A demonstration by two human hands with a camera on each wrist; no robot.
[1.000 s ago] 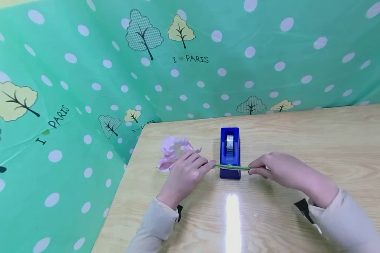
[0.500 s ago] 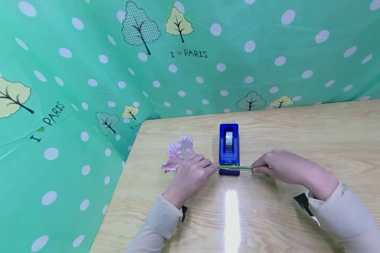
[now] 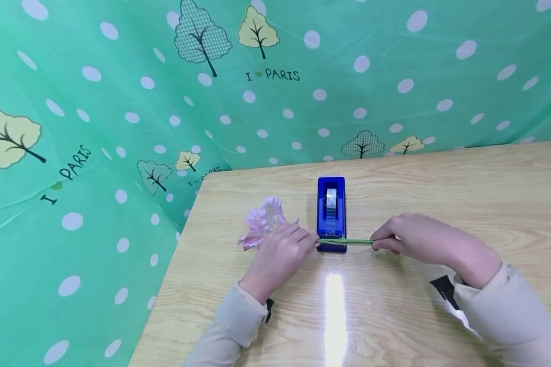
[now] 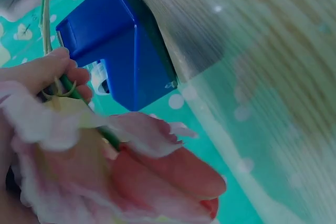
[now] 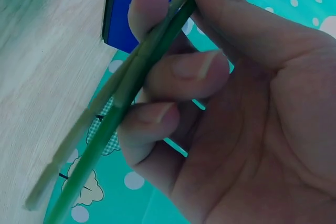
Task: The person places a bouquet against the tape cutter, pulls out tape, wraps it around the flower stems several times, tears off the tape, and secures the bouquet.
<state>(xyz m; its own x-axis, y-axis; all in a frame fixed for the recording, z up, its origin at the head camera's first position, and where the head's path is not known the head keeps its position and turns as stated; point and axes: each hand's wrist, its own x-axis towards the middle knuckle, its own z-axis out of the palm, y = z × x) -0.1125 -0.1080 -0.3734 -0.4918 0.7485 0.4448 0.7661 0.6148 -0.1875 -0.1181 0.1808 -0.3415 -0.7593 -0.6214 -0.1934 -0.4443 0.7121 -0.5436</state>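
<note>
Fingers (image 5: 184,77) of left hand (image 3: 280,255) and right hand (image 3: 413,238) pinching green stems (image 3: 359,242) over wood-grain table (image 3: 441,188), dotted green cloth (image 3: 303,127) behind.

Left hand (image 3: 279,255) in a pinch, right hand (image 3: 415,238) also pinching, hands apart, backs of both upward
</note>
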